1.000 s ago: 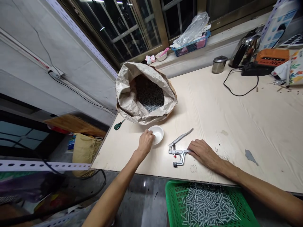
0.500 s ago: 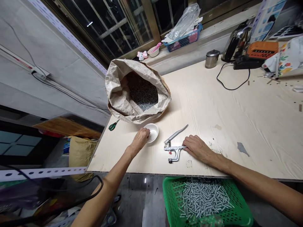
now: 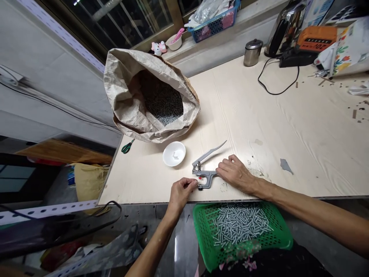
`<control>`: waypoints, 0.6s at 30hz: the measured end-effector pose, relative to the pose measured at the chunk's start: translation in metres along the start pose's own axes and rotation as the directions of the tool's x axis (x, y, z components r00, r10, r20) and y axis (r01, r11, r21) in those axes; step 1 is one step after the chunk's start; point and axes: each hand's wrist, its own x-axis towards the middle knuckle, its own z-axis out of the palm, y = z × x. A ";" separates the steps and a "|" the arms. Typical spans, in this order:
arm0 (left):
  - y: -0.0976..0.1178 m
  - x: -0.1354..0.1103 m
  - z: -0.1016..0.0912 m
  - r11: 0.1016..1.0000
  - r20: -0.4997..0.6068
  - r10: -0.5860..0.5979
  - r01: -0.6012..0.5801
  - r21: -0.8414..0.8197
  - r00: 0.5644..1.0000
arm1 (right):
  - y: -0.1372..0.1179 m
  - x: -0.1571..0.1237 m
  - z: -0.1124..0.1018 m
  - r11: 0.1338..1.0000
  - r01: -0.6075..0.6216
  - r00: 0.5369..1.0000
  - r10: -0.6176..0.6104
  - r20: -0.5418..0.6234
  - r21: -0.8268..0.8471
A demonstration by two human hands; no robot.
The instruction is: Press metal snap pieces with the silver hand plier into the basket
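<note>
My right hand (image 3: 236,173) is closed round one handle of the grey hand-press pliers (image 3: 208,177), which lie on the tabletop. Their upper handle is spread away, and a spring and a red tip show at the jaw. My left hand (image 3: 183,192) pinches thumb and fingers together at the lower jaw's end; whatever is between the fingertips is too small to make out. Just beyond it stands a white bowl (image 3: 174,154) with a few small pale metal pieces in it. Behind the bowl, a large open sack (image 3: 121,92) holds a mass of small dark metal pieces.
Below the table edge sits a green basket (image 3: 201,227) full of silver metal pins. Green-handled scissors (image 3: 127,147) lie at the table's left edge. A steel canister (image 3: 253,53), an orange box (image 3: 317,37) and a black cable (image 3: 276,93) are at the back right.
My left hand has left the white bowl and come toward me to the jaw of the pliers. My right hand keeps its hold on the handle. The view has shifted slightly.
</note>
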 end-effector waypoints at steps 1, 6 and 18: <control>-0.002 0.001 0.001 1.000 -0.010 0.009 -0.009 0.011 1.000 | -0.001 0.000 -0.001 1.000 0.003 1.000 -0.003 -0.004 -0.010; -0.003 0.003 0.005 0.995 -0.032 0.071 -0.069 0.070 0.997 | -0.002 0.001 -0.004 1.000 0.015 1.000 -0.015 -0.011 -0.023; -0.004 0.011 0.000 0.955 0.140 -0.031 -0.012 0.295 0.990 | -0.004 0.001 0.000 0.999 0.031 0.997 -0.033 0.068 0.034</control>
